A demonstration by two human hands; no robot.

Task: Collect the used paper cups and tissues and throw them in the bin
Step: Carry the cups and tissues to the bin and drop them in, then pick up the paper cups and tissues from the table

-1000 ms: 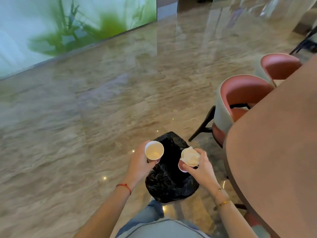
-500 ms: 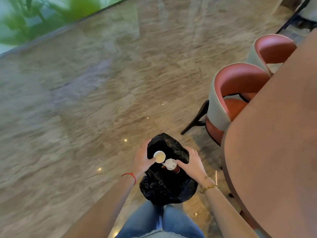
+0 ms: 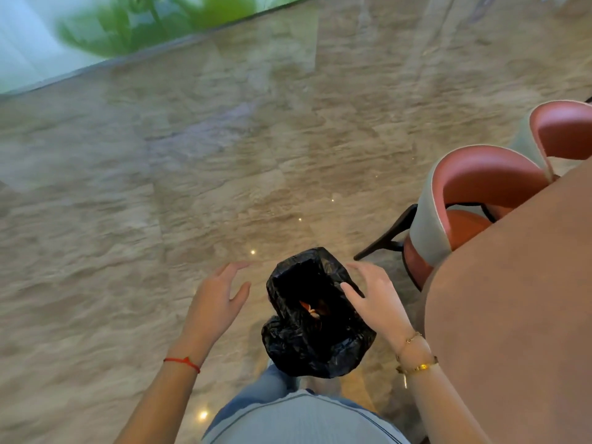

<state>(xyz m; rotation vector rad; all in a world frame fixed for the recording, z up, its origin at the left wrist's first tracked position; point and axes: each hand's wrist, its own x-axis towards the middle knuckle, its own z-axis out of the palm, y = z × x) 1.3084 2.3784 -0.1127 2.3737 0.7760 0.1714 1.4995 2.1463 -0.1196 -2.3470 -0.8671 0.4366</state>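
Black plastic liner marks the bin (image 3: 317, 344), standing on the marble floor (image 3: 160, 219) at 6 o'clock. Left hand (image 3: 214, 302), at the bin's 9 o'clock, fingers spread wide and empty. Right hand (image 3: 378, 299), over the rim at 3 o'clock, likewise splayed and empty, a pose that suggests a release over the opening. Paper cup (image 3: 312, 310): a small reddish scrap shows deep inside the liner; tissues not discernible. Wooden table (image 3: 512, 315) and red chair (image 3: 474, 200) at 3 o'clock.

Glossy beige marble floor (image 3: 224, 155) mirrors small lights. Two pink chairs (image 3: 474, 200) sit at a brown table (image 3: 519, 309); blurred greenery (image 3: 153, 24) beyond.
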